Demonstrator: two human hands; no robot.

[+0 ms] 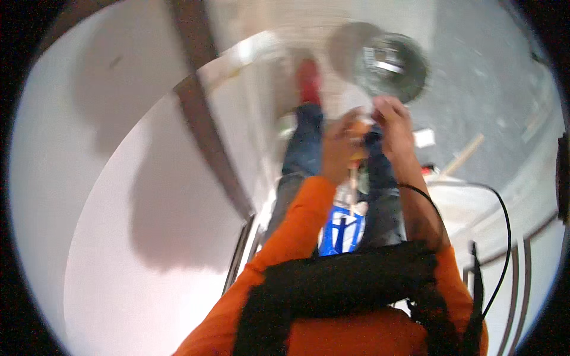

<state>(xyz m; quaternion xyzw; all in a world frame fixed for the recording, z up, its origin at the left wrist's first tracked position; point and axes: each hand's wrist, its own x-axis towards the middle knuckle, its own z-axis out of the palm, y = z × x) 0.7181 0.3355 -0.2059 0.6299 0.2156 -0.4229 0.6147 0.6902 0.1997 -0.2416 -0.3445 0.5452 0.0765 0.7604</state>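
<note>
My left hand [339, 147] is closed around a small orange thing [358, 128], too blurred to name. Beside it, my right hand [393, 121] has its fingers drawn together at a pale, thin piece [367, 118] between the two hands. Whether that piece belongs to the orange thing, I cannot tell. Both hands are held over my legs, near a dark round bucket [415, 71] with something white and dark inside it. Below the hands, between my legs, lies a blue and white package [341, 231].
A white curved panel or wall [166, 196] with brown strips fills the left side. On the grey floor [493, 89] at right lie a wooden stick [463, 154] and a white piece [424, 137]. A black cable [509, 228] loops beside my right arm. My red shoe [309, 82] is ahead.
</note>
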